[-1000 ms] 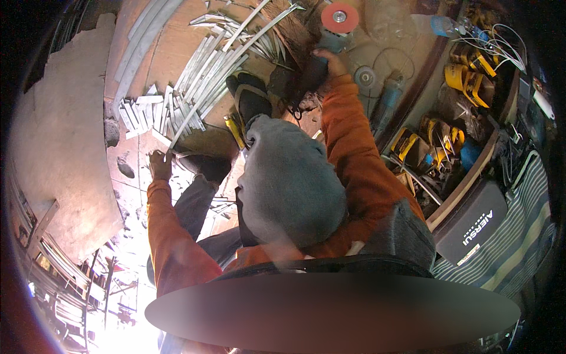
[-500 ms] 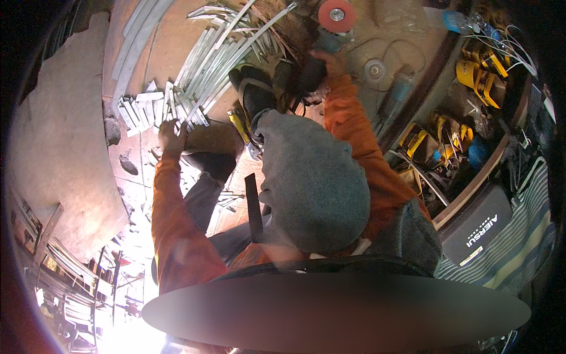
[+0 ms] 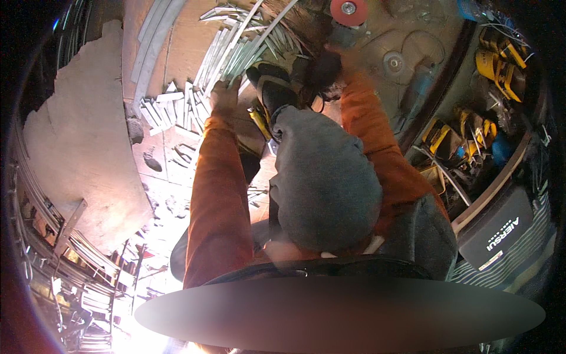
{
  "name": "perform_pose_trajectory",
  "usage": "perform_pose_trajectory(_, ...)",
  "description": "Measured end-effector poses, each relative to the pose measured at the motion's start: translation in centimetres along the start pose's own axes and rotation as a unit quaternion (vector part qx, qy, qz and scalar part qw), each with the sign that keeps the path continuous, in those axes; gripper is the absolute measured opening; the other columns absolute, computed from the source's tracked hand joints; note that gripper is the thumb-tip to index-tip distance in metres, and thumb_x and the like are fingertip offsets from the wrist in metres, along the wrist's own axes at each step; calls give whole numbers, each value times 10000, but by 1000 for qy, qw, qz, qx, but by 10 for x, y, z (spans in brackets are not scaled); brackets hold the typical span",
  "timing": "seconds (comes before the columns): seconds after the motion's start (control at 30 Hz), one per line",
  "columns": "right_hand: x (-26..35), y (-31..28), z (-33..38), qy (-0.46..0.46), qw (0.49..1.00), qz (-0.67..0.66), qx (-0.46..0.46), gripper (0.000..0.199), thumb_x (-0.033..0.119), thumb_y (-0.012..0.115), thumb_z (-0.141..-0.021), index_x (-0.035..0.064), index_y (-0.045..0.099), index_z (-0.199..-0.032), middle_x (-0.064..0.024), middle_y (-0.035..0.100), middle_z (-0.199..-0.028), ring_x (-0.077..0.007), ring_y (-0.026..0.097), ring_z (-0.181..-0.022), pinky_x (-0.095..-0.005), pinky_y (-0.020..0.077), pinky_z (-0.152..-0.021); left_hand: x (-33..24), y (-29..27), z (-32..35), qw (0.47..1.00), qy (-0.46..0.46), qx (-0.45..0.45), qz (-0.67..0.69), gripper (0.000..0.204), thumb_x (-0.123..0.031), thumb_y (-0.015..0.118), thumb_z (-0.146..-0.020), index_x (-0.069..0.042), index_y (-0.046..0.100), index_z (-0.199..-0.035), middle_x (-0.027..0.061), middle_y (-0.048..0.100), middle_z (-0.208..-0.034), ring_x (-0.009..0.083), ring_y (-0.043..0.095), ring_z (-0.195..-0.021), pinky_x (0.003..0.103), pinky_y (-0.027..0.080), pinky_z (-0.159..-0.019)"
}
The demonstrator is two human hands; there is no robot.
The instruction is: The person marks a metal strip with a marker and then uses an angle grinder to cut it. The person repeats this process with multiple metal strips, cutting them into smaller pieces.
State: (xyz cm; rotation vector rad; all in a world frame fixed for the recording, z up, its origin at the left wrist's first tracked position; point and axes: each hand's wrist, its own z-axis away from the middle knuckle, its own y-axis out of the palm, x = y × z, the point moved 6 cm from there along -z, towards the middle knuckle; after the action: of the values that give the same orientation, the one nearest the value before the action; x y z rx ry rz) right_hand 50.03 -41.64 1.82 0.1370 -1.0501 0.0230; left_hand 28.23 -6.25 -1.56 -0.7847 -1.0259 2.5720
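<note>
My left hand [image 3: 225, 95] reaches to the near end of a fan of thin, pale metal strips [image 3: 231, 54]. Its fingers are spread and touch the strip ends, with no strip plainly gripped. At the far right of my shoe, my right hand [image 3: 339, 57], blurred and partly hidden, is closed round the dark body of an angle grinder. The red disc [image 3: 348, 10] of that grinder faces up at the top edge. Short cut metal pieces [image 3: 159, 112] lie in a row left of my left hand.
A second, blue-green grinder [image 3: 420, 84] and a round disc [image 3: 394, 62] lie on the right. Beyond them are yellow-and-black boxes [image 3: 436, 137] and a black case [image 3: 496, 230]. A large pale sheet [image 3: 88, 147] occupies the left; bright glare fills the lower left.
My left hand has moved right and away from me, from the short pieces to the long strips. The view has shifted slightly; my right hand stays by the red-disc grinder.
</note>
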Motion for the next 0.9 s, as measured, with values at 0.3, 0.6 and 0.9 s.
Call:
perform_pose_trajectory(0.3, -2, -1, -18, -78, 994, 72, -26, 531, 31, 858, -675, -25, 635, -1153, -99, 688, -1003, -243, 667, -879, -391, 555, -808, -30, 47, -15, 993, 91, 67, -20, 722, -683, 570, -884, -67, 701, -1235, 265, 683, -1198, 422, 637, -1157, 463, 490, -984)
perform_pose_trajectory(0.6, 31, 17, 13, -47, 996, -20, -74, 423, 41, 858, -682, -6, 695, -1069, -73, 703, -976, -247, 662, -886, -381, 546, -806, -39, 40, -7, 994, 6, 104, -13, 821, -736, 508, -877, -49, 659, -1302, 286, 649, -1259, 425, 602, -1223, 481, 458, -1030)
perform_pose_trajectory(0.9, -10, -12, -18, -159, 970, 157, -99, 425, 106, 890, -665, 5, 721, -1042, -76, 714, -1033, -218, 657, -896, -354, 537, -830, -41, 37, -9, 992, -9, 115, -44, 856, -752, 509, -875, -62, 609, -1372, 285, 621, -1309, 425, 573, -1266, 470, 437, -1062)
